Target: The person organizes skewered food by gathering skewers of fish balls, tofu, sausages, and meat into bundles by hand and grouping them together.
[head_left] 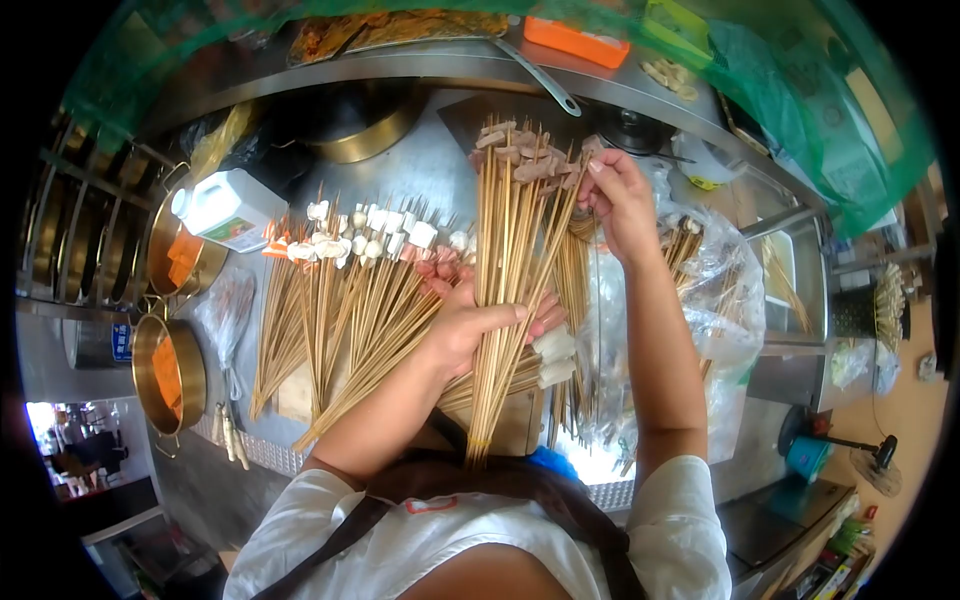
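Observation:
My left hand (472, 325) is wrapped round a thick bundle of bamboo skewers (500, 370), held upright near my apron. Pale pinkish pieces of meat (535, 160) are threaded on the bundle's upper ends. At its top right, my right hand (625, 205) pinches the tip end of one skewer leaning out from the others. What sits between those fingertips is partly hidden. Left of the bundle lie groups of skewers (335, 310) tipped with white and orange pieces. Reddish pieces (435, 270) on skewers show just beyond my left hand.
A white plastic jug (232, 208) stands at the left by brass-coloured pots (190, 370) with orange contents. Clear plastic bags (730, 270) cover skewers at the right. Along the raised back shelf are a tray of food (420, 28), a ladle handle (540, 75) and an orange container (578, 42).

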The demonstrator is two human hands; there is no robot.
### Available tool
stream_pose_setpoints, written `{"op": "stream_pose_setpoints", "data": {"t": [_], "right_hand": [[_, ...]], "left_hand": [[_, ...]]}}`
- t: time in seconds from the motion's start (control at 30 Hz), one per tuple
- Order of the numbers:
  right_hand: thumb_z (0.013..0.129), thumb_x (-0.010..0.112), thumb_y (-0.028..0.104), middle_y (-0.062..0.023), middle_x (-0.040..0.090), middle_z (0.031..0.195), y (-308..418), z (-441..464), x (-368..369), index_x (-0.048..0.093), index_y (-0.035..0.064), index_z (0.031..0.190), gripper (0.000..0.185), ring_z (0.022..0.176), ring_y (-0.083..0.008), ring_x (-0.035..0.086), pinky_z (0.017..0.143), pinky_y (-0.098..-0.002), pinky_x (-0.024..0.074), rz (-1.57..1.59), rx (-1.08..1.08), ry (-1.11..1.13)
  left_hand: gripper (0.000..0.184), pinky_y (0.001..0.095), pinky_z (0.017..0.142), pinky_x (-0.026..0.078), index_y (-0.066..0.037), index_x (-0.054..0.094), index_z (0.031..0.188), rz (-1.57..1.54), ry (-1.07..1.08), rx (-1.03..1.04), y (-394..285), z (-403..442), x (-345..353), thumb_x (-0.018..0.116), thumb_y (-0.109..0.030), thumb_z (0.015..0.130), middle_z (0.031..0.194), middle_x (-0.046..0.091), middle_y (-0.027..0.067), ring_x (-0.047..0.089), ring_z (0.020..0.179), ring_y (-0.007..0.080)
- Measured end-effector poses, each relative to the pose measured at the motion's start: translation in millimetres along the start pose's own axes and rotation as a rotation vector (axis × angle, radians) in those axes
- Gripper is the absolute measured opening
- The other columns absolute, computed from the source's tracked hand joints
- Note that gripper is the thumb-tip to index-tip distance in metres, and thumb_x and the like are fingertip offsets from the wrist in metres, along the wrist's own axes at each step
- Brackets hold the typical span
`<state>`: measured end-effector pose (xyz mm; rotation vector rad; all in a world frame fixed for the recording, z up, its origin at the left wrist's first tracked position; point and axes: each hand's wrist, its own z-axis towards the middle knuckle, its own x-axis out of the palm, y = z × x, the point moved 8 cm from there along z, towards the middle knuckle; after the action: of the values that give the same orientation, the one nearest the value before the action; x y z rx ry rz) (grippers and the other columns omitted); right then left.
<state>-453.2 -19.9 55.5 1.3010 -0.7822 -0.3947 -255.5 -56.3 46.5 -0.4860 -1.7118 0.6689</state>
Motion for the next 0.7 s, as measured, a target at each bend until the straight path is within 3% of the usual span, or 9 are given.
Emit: {"op": "stream_pose_setpoints", "data": {"t": [0.13,0.2,0.33,0.4,0.43,0.5,0.53,0.7], "right_hand": [[0.088,0.054,0.012,-0.0036,0.055,0.077,13,4,1,0.049,0.0032,0.11,0.024,0.068,-0.0125,0.053,0.063,-0.0237,0.0428,-0.056,-0.119,-0.054],[0.088,0.054,0.012,-0.003,0.057,0.08,34,3,1,0.051,0.002,0.112,0.027,0.068,-0.0119,0.052,0.063,-0.0233,0.0417,-0.229,-0.288,-0.137],[0.088,0.055,0.012,-0.0033,0.059,0.085,36,8,-3,0.054,0.0007,0.112,0.026,0.068,-0.01,0.051,0.061,-0.022,0.0404,-0.554,-0.19,-0.078],[0.089,0.055,0.012,-0.0058,0.061,0.088,16,15,-9,0.057,0.0007,0.105,0.019,0.066,-0.0092,0.051,0.058,-0.0217,0.0403,-0.273,0.058,-0.021],[0.089,0.055,0.012,-0.0058,0.061,0.088,16,19,-12,0.057,0.0007,0.105,0.019,0.066,-0.0092,0.051,0.058,-0.0217,0.0403,-0.272,0.057,-0.027],[0.09,0.054,0.012,-0.0073,0.061,0.087,25,22,-43,0.056,0.0011,0.103,0.017,0.064,-0.0089,0.05,0.056,-0.0217,0.0404,-0.029,-0.075,-0.347],[0.089,0.052,0.01,-0.0078,0.061,0.086,23,25,-53,0.055,0.0017,0.099,0.014,0.063,-0.0108,0.051,0.056,-0.0233,0.0415,0.126,-0.102,-0.401],[0.087,0.045,0.008,-0.0064,0.058,0.081,5,14,-38,0.054,0.0019,0.101,0.018,0.062,-0.0144,0.05,0.055,-0.0258,0.0401,0.28,0.063,-0.133]], "left_hand": [[0.014,0.0277,0.06,0.037,0.0,0.051,0.091,-0.027,0.044,-0.015,-4,-1,11,0.056,0.0,0.078,0.073,0.046,0.0039,0.044,0.066,0.0139],[0.016,0.0277,0.061,0.038,0.0,0.052,0.093,-0.013,0.05,-0.013,-3,0,10,0.056,0.001,0.078,0.074,0.048,0.0043,0.046,0.068,0.0141],[0.025,0.0285,0.065,0.046,0.003,0.054,0.102,0.037,-0.001,-0.027,8,2,-9,0.056,0.004,0.077,0.084,0.056,0.0083,0.055,0.077,0.0164],[0.031,0.0292,0.069,0.048,0.003,0.052,0.108,0.019,-0.013,-0.063,14,2,-18,0.057,0.004,0.077,0.093,0.057,0.0112,0.057,0.081,0.0179],[0.038,0.03,0.072,0.05,0.004,0.05,0.114,0.001,-0.026,-0.092,16,2,-21,0.057,0.005,0.077,0.102,0.059,0.0142,0.059,0.084,0.0194],[0.042,0.0308,0.074,0.051,0.004,0.047,0.118,-0.031,-0.05,-0.132,15,-1,-19,0.056,0.005,0.078,0.109,0.057,0.0159,0.059,0.086,0.0204],[0.045,0.0316,0.076,0.051,0.004,0.044,0.122,-0.065,-0.077,-0.164,15,-3,-20,0.055,0.004,0.078,0.115,0.055,0.0176,0.06,0.088,0.0214],[0.051,0.0317,0.077,0.051,0.003,0.039,0.127,-0.201,0.053,-0.228,26,2,-29,0.055,-0.001,0.079,0.121,0.052,0.0162,0.059,0.092,0.0209]]}}
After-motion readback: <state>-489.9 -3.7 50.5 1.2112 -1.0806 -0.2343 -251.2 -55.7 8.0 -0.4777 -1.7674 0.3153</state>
